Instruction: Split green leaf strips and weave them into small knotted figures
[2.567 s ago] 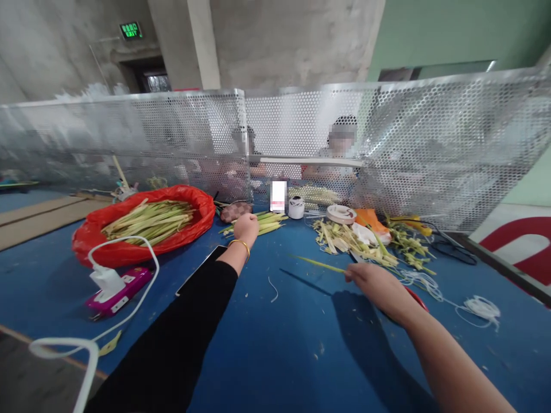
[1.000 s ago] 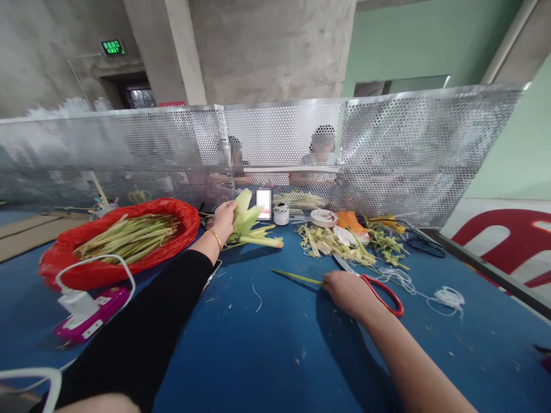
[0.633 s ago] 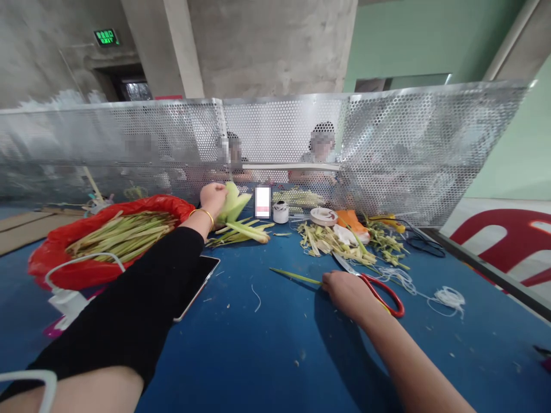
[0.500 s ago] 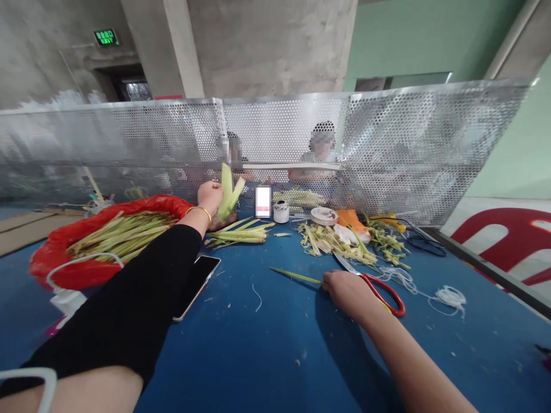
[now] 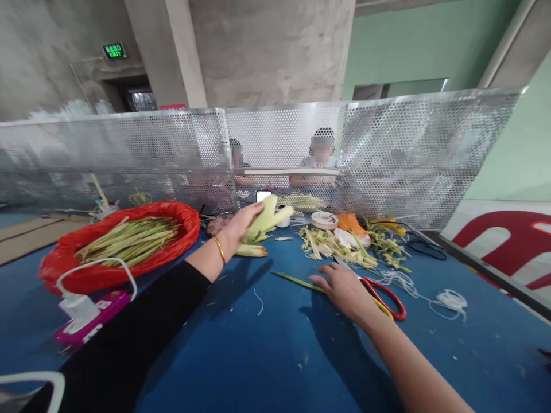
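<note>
My left hand [image 5: 239, 226], with a gold bangle at its wrist, is closed on a broad pale green leaf sheath [image 5: 270, 215] that forks at its tip. It is held above the middle of the table, over a small pile of cut green stalks [image 5: 249, 250] that it partly hides. My right hand [image 5: 346, 289] lies low over the blue table with its fingers apart. Under its fingertips runs the end of a thin green strip [image 5: 295, 279]. Red-handled scissors [image 5: 403, 310] lie beside and partly beneath this hand, which hides their middle.
At left are a red plastic bag [image 5: 55, 269] of long stalks and a purple power strip [image 5: 114, 301] with a white charger. Pale trimmings [image 5: 318, 241], a tape roll [image 5: 323, 220] and white string [image 5: 450, 299] lie right. People sit behind a perforated metal screen [image 5: 275, 135].
My left hand has moved right and down with the leaf sheath. The fingers of my right hand have spread from their pinch on the thin strip. My left arm now hides the dark phone.
</note>
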Available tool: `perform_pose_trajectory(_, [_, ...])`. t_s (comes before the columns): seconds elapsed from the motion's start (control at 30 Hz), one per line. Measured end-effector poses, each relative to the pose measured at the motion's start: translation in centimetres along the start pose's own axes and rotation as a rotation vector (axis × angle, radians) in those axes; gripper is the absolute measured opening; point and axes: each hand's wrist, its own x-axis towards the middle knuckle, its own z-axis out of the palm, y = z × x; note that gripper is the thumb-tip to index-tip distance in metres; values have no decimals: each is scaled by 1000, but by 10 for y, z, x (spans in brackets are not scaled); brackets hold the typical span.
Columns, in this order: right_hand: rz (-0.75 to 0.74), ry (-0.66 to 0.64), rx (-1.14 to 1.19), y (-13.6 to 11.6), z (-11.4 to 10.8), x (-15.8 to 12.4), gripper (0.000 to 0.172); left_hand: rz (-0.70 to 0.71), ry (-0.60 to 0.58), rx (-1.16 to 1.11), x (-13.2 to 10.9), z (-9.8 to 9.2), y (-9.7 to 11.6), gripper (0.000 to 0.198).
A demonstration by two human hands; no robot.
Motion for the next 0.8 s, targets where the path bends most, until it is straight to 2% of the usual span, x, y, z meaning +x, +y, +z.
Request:
perform_pose_trajectory(0.07, [39,53,439,-5,4,1,47,-18,-49,-10,-16,21,-22,24])
perform_pose_trajectory(0.13, [90,40,873,-12,7,0,54,-43,-97,-38,-31,40,-45,22])
perform_pose_trajectory(0.2, [163,45,1276,-19,8,0,50,-99,-151,-128,-44,54,-66,17])
perform_pose_trajectory(0.27, [225,93,1475,-23,8,-1,44,-149,-166,-137,-52,62,-83,19])
perform_pose_trajectory(0.4, [261,178,1452,-25,8,-1,37,-232,-62,-18,-56,67,-98,27])
perform_pose_trajectory(0.5, [270,212,1423,-25,9,-1,35,-177,53,56,-54,67,-100,25])
perform_pose_trajectory(0.6, [303,317,1417,-23,8,0,30,-90,166,88,-50,62,-100,21])
perform_pose_trajectory(0.7, [339,435,1413,-14,2,3,31,-1,327,95,-39,47,-92,15])
perform_pose_trajectory(0.8, [354,521,1415,-3,-10,6,32,79,499,118,-24,21,-73,15])
